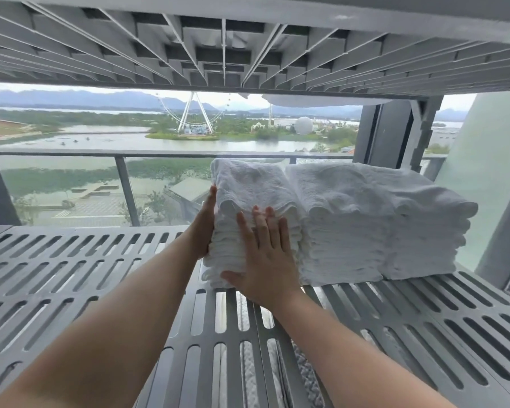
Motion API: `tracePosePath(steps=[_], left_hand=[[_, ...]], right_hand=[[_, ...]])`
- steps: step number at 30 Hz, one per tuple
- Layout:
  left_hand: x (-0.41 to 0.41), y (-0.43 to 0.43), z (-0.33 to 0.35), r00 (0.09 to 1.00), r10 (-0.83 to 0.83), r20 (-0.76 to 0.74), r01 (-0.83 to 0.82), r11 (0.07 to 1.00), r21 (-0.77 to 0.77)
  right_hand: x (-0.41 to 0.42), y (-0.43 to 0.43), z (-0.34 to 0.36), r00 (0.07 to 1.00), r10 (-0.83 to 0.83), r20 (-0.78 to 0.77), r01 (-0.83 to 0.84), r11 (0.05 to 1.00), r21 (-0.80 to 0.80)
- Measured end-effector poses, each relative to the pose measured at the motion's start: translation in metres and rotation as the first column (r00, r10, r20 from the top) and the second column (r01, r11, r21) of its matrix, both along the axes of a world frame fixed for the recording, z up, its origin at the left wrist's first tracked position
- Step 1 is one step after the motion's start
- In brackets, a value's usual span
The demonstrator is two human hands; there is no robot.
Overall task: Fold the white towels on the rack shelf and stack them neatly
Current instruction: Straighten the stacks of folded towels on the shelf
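White terry towel stack (249, 184) pressed by left hand (205, 231) and right hand (265, 263).

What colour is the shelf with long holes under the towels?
Grey. The slotted plastic rack shelf shows best in the head view.

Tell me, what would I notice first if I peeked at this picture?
First, two bare arms reaching in: the left hand presses the left side of a stack of white towels, and the right hand lies flat on its front. That stack stands on a grey slatted shelf, touching more folded towels on its right. Far behind, through the glass, a big Ferris wheel stands by the water.
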State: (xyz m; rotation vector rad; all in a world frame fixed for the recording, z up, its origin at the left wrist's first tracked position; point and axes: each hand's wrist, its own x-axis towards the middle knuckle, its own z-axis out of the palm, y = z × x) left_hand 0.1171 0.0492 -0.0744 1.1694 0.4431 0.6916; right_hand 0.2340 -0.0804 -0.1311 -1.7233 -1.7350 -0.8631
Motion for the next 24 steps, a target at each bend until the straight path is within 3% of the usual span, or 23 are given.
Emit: tracePosePath(steps=[13,19,24], left_hand=[[-0.015,-0.036,0.004,0.987,0.146,-0.069,-0.135,0.981,0.143],[-0.030,-0.038,-0.007,0.963,0.259,-0.078,-0.200,0.875,0.441],[-0.047,-0.030,-0.015,0.882,0.385,-0.270,-0.117,0.736,0.666]], right_hand=[[-0.003,0.002,-0.004,0.999,-0.044,-0.013,0.044,0.999,-0.029],[-0.007,0.000,-0.003,0.998,-0.060,-0.025,0.059,0.998,-0.023],[-0.009,-0.004,0.002,0.997,-0.070,-0.033,0.070,0.998,-0.011]])
